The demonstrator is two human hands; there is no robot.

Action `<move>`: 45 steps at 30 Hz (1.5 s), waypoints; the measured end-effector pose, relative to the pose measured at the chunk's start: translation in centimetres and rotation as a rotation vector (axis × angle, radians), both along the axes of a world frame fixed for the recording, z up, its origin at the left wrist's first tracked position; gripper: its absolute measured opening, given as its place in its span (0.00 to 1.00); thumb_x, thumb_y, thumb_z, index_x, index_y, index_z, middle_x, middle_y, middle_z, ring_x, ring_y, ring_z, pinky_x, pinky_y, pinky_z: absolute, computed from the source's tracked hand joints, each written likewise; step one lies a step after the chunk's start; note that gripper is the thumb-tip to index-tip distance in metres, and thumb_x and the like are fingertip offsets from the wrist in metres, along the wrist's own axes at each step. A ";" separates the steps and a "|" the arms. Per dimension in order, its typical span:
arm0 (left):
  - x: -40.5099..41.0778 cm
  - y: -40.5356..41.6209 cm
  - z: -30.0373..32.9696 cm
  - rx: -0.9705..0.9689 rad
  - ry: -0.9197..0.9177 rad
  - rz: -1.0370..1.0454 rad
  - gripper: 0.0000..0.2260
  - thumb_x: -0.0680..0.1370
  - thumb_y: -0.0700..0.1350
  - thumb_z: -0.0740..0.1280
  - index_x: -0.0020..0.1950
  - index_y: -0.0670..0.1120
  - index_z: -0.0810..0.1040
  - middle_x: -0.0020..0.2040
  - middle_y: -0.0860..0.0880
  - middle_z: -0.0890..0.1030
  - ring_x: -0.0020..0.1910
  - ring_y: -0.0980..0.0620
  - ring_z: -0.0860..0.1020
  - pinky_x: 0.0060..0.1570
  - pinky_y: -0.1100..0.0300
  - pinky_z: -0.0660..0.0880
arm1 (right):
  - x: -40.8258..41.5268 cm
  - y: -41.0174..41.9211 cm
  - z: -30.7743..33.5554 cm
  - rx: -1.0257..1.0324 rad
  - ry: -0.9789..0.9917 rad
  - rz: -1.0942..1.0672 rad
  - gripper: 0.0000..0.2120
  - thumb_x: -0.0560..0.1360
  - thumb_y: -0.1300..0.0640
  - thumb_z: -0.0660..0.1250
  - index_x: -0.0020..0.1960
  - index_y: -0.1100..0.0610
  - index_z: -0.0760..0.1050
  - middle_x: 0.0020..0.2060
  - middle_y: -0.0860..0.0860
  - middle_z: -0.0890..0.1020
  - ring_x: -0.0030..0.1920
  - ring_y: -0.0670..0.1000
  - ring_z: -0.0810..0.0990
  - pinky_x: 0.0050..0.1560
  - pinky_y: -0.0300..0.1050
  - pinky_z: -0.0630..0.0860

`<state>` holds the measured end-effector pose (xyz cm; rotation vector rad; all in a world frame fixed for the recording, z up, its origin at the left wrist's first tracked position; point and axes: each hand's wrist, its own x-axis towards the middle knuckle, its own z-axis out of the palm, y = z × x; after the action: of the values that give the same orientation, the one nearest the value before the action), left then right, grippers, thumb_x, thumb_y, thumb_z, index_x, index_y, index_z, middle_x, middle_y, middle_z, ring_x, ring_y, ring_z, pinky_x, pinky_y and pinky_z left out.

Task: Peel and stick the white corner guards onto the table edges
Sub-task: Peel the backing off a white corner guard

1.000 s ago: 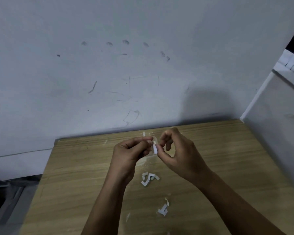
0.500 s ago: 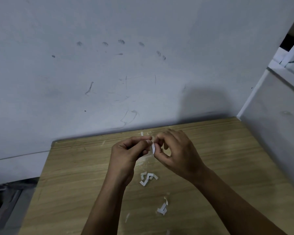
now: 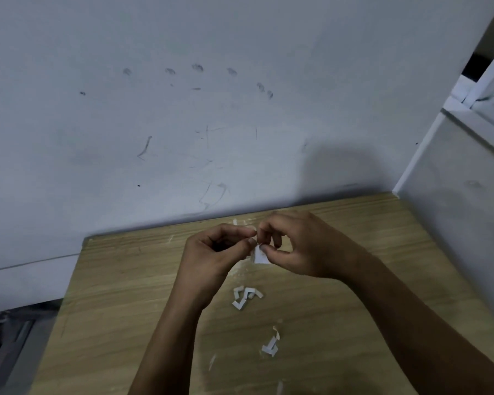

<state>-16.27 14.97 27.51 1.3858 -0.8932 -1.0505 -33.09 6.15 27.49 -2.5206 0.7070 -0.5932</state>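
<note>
**Both hands pinch one guard above bench centre**

Left hand (image 3: 211, 258) & right hand (image 3: 303, 249) meet mid-air over the light wooden bench (image 3: 120, 295), fingers curled, both pinching a small white corner guard (image 3: 259, 255) between them. Loose white L-shaped guard pieces (image 3: 245, 300) lie just below the hands; another white piece (image 3: 271, 346) nearer the body. Bench far edge runs along the scuffed white wall (image 3: 183, 124); right side abuts a white cabinet panel (image 3: 462, 212). Left edge is free w/ bare wood between it & the hands.
</note>
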 end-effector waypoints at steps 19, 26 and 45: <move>-2.1 -0.1 -0.2 -0.145 0.177 0.248 0.07 0.70 0.34 0.74 0.44 0.44 0.86 0.40 0.44 0.86 0.42 0.50 0.85 0.43 0.62 0.79 | 1.5 3.1 -1.8 -0.211 -0.425 -0.362 0.03 0.70 0.61 0.72 0.42 0.56 0.77 0.40 0.45 0.79 0.43 0.47 0.77 0.46 0.49 0.74; -2.0 0.0 -0.2 -0.114 0.200 0.171 0.07 0.71 0.35 0.72 0.45 0.44 0.86 0.42 0.44 0.86 0.40 0.51 0.84 0.44 0.60 0.80 | 0.9 3.1 -1.8 -0.285 -0.404 -0.346 0.03 0.70 0.62 0.71 0.43 0.57 0.78 0.41 0.47 0.80 0.44 0.48 0.79 0.47 0.49 0.74; -1.6 -0.1 0.4 -0.015 0.215 0.071 0.06 0.69 0.35 0.74 0.44 0.42 0.87 0.44 0.41 0.87 0.44 0.48 0.85 0.43 0.62 0.80 | -0.7 2.6 -1.6 -0.206 -0.415 -0.248 0.07 0.71 0.63 0.75 0.48 0.57 0.81 0.43 0.45 0.83 0.46 0.44 0.80 0.49 0.42 0.76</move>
<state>-17.86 14.92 27.87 1.2559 -0.6885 -1.1117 -33.76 8.72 25.84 -2.3841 0.8368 -1.2895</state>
